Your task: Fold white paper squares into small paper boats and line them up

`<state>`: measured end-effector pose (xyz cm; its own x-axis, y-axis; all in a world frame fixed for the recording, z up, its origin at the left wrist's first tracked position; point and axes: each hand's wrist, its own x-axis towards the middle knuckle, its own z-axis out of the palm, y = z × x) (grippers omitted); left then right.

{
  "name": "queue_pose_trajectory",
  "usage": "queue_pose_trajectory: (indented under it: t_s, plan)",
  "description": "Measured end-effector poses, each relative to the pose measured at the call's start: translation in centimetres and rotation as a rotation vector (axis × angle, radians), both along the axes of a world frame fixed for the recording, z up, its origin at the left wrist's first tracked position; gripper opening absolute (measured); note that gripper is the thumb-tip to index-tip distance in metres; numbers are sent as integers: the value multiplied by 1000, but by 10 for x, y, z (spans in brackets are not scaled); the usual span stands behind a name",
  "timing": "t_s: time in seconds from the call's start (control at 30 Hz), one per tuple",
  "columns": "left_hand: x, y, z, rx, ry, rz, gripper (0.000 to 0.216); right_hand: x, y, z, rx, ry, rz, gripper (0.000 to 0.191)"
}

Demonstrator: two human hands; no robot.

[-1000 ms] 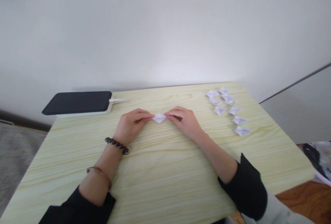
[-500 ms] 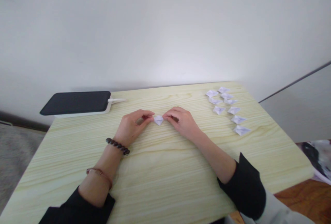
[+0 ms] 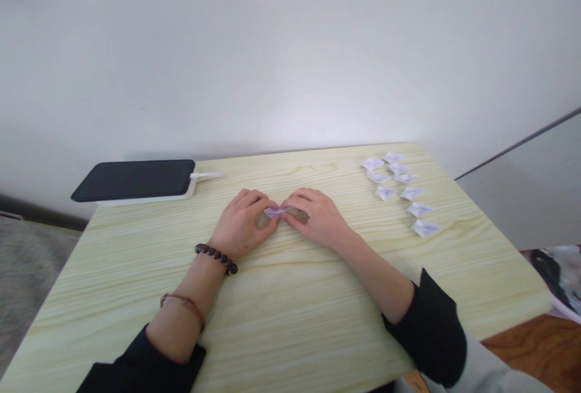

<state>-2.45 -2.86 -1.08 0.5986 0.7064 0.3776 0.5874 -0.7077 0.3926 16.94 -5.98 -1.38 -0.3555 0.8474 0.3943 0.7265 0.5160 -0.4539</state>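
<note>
A small folded white paper boat (image 3: 274,212) is pinched between both hands, just above or on the wooden table. My left hand (image 3: 242,220) is closed on it from the left, thumb below and fingers above; dark beads and a reddish band circle that wrist. From the right, my right hand (image 3: 320,217) grips the paper between thumb and fingertips. The fingertips of the two hands nearly meet and cover part of the paper, so its full shape is hidden.
Several folded paper boats (image 3: 385,193) lie in two loose rows on the table's right side. At the back left rests a black-topped, phone-like device (image 3: 136,180) with a white cable (image 3: 207,175). A white wall (image 3: 290,54) rises behind the table (image 3: 290,314).
My left hand has shifted right along the paper, closer to my right hand. The paper has turned from a wide face to a narrow, flatter view.
</note>
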Motion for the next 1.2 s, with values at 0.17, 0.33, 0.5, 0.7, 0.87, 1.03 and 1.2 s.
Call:
queue_pose_trajectory:
  t_s: [0.17,0.33,0.5,0.7,0.87,1.03,1.2]
  plan:
    - [5,-2,0,-21,47,35,14,-3,0,1,8,-70,-12,19]
    - [4,-3,2,-65,36,-16,13,-4,-2,4,25,-111,-17,15]
    - [5,-5,5,-63,42,-28,13,-4,-2,5,13,-187,-47,11]
    - [6,-6,4,-67,58,-8,13,-6,-4,7,-40,-216,-72,8]
    - [4,-3,1,-91,29,-3,11,-7,-4,6,-57,-167,-71,10]
    - [1,0,-1,-93,-48,56,18,1,2,1,-97,40,-101,19]
    - [-5,2,-1,-221,-160,183,25,6,7,-1,-162,167,-125,15]
